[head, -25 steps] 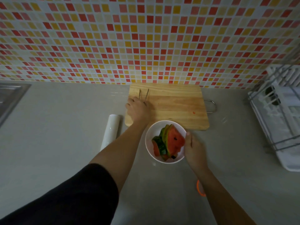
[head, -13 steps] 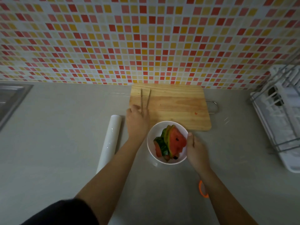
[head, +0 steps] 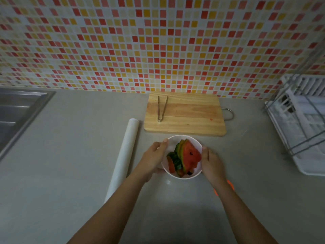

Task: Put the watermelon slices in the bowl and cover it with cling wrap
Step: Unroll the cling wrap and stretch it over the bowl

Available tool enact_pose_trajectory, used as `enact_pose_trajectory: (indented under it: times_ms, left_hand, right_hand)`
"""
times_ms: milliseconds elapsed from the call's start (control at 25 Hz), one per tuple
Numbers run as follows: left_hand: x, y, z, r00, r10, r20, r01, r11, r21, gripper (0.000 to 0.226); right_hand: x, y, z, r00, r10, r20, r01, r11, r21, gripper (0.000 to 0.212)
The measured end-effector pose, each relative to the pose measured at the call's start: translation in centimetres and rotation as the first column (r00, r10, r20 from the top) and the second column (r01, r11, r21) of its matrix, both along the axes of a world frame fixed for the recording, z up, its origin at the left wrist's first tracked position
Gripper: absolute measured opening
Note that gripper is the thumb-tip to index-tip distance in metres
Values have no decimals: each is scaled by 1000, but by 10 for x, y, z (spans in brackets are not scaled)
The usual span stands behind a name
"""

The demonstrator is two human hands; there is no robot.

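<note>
a white bowl (head: 182,138) sits out in front on the grey counter (head: 70,155), just on the near side of a wooden cutting board (head: 190,117), and the watermelon slices (head: 189,155) are inside it, stacked on edge with red flesh, dark seeds and green rind showing. the left hand (head: 154,159) cups the bowl's left side with the thumb laid up on the rim and the other fingers curled round the outer wall. the right hand (head: 212,162) does the same on the right side, thumb tip at the rim, the rest of its fingers wrapped round behind where they can't be seen. so both hands hold the bowl between them; whether it rests on the counter or is raised a little off it, i cannot tell. the roll of cling wrap (head: 124,155) lies on the counter to the left of the bowl, near the left hand but not touching it, running lengthwise away from the person. a pair of metal tongs (head: 161,108) lies on the left part of the board, tips spread toward the tiled wall (head: 158,41). a wire handle (head: 228,113) sticks out from the board's right end. something orange (head: 215,191) peeks out from under the right wrist. a steel sink (head: 15,110) is at the far left, and a white dish rack (head: 302,120) stands at the right edge.
</note>
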State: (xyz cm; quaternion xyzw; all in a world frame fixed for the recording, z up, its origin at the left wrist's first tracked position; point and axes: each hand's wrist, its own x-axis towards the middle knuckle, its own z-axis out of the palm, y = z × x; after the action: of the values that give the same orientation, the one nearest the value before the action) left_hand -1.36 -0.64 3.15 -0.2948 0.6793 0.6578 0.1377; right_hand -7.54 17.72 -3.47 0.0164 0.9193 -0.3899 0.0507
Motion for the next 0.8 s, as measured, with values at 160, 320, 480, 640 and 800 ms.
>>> enact_pose_trajectory:
  times_ms: [160, 320, 480, 640, 800]
  left_hand:
    - [24, 8, -6, 1000, 28, -1, -29, 999, -17, 49]
    - [28, 11, -11, 999, 41, -8, -41, 999, -29, 45]
    - [28, -7, -19, 992, -7, -126, -25, 967, -255, 32]
    - [28, -89, -36, 958, 173, -230, -285, 679, -677, 31]
    - [34, -139, -55, 958, 281, -49, -278, 881, -383, 29]
  right_hand:
    - [25, 7, 0, 1000, 13, 12, -13, 1000, 7, 45]
    - [29, 8, 0, 998, -5, 55, 6, 1000, -7, 45]
    - [27, 9, -1, 998, 10, 65, -12, 999, 36, 45]
    - [26, 10, -2, 996, 60, 66, -63, 997, 50, 40]
    - [27, 9, 1, 998, -6, 64, 6, 1000, 2, 43]
